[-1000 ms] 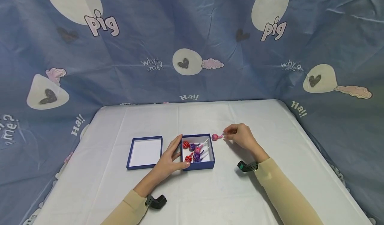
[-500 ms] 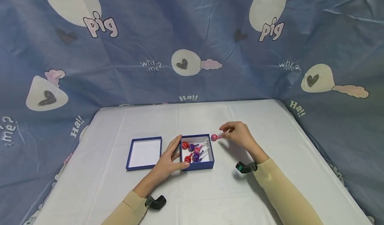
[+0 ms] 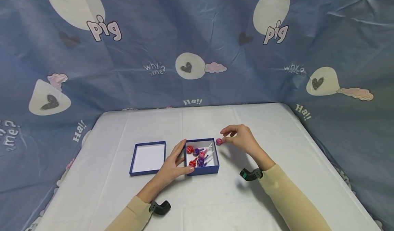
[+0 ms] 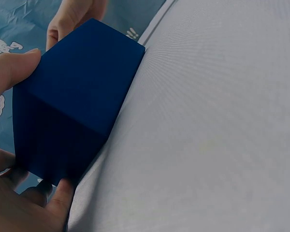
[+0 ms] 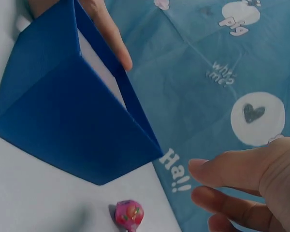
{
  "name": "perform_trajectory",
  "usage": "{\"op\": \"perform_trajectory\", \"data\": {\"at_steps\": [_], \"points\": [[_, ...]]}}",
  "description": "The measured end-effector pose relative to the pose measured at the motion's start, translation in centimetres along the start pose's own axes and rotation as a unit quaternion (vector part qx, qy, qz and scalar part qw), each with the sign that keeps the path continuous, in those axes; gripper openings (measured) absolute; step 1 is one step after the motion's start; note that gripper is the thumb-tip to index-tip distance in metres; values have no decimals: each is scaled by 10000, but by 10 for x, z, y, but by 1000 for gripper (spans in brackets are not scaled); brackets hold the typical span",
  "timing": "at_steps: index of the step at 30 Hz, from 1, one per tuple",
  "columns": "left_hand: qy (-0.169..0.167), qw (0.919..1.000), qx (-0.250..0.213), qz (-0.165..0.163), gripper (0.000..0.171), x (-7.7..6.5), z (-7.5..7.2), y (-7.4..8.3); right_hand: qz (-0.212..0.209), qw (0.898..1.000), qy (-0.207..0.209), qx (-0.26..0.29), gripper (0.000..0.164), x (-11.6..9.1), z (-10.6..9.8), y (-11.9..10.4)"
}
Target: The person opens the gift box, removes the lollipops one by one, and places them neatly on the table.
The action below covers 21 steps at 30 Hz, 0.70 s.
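Note:
In the head view a dark blue box (image 3: 202, 170) stands mid-table with several wrapped lollipops (image 3: 201, 161) inside, red, purple and pink. My left hand (image 3: 170, 166) grips the box's left side, its thumb at the near corner and its fingers towards the far one. Just right of the box lies a pink lollipop (image 3: 219, 141) on the table. My right hand (image 3: 241, 138) hovers over its stick, thumb close to the candy and fingers apart from the thumb. The right wrist view shows the pink lollipop (image 5: 129, 215) lying below the box, clear of the visible fingertips (image 5: 199, 169).
The shallow blue-edged lid (image 3: 150, 157) lies to the left of the box, white inside facing up. White cloth covers the table (image 3: 197, 203). A printed blue curtain (image 3: 197, 25) hangs behind and at both sides.
My right hand has spread its fingers from the pink lollipop's stick and shifted left over it. The lollipop stays beside the box. My left hand keeps its hold.

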<state>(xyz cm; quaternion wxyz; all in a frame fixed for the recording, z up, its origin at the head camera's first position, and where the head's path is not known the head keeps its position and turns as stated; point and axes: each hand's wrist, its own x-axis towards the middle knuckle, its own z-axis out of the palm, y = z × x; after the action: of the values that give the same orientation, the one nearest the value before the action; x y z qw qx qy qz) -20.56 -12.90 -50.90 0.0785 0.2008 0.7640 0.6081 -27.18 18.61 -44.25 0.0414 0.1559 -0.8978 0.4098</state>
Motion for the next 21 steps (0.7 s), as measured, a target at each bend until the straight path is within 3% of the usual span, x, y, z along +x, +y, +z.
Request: {"op": "perform_trajectory", "data": {"at_steps": [12,21], "points": [[23,10000,6,-32,105,-2,-2,-2,-425,9984,-339,179,19,-1,17,-22],[22,10000,-38,-32,104,-1,-1,-3,-515,9938,-976,159,21,-3,33,-26]]}}
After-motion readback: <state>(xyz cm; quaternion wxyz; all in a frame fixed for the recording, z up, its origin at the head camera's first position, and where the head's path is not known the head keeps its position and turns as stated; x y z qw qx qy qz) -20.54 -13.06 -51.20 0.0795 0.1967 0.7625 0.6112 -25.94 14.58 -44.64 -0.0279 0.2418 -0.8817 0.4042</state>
